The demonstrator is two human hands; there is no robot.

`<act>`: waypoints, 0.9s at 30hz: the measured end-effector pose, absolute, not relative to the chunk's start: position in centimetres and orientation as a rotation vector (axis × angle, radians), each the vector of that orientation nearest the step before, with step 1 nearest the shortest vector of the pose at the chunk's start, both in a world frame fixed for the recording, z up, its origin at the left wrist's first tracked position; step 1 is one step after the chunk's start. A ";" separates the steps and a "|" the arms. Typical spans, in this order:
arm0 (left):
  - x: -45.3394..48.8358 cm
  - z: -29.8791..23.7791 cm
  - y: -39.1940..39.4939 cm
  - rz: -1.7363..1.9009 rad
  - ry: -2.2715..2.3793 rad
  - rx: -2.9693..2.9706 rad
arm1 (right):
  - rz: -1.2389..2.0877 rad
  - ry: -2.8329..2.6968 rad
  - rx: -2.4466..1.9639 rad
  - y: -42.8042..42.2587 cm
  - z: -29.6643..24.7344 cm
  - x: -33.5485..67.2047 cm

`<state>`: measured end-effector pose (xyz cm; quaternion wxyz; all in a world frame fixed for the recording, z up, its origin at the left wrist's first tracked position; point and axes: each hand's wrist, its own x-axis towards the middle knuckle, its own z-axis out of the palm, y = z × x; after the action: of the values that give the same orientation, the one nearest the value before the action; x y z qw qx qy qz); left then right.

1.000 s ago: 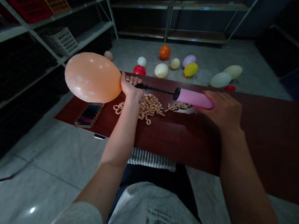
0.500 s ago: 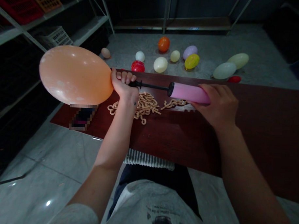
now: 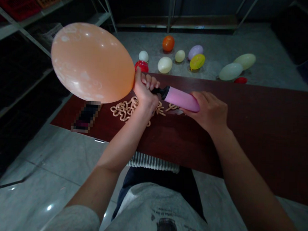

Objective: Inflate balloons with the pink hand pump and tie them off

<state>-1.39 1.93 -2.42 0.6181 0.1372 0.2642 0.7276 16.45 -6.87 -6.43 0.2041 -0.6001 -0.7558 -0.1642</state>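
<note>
A large orange balloon [image 3: 91, 61] with pale spots hangs above the left end of the dark red table [image 3: 257, 112]. My left hand [image 3: 144, 90] is closed round the balloon's neck and the black front end of a hand pump. My right hand [image 3: 207, 109] is wrapped round the pink pump barrel [image 3: 181, 99], which is pushed up close to my left hand so that almost no black rod shows. Under both hands lies a heap of limp, uninflated tan balloons [image 3: 124, 109] on the table.
A blurred-out flat object [image 3: 85, 117] lies near the table's left corner. Several inflated balloons lie on the floor beyond the table, among them an orange one [image 3: 168, 43], a yellow one [image 3: 197, 61] and a pale green one [image 3: 230, 71]. Metal shelving [image 3: 32, 44] stands at the left and back.
My right hand has pushed the pink barrel leftward along the rod until it almost meets my left hand. The orange balloon has grown larger and risen.
</note>
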 end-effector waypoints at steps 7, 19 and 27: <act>-1.9 -3.5 3.3 1.657 0.660 0.190 | -0.417 -2.116 -1.687 -6.3 -6.4 16.6; -4.1 -3.1 4.7 1.737 0.560 0.108 | -0.513 -2.105 -1.659 -5.8 -7.0 17.9; -7.2 -2.3 5.7 1.785 0.675 0.081 | -0.674 -2.000 -1.683 -5.7 -6.6 20.7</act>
<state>-7.23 5.68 -2.30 0.5778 0.0347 0.2883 0.7627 20.70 -5.70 -6.63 0.2192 -0.6083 -0.7230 -0.2435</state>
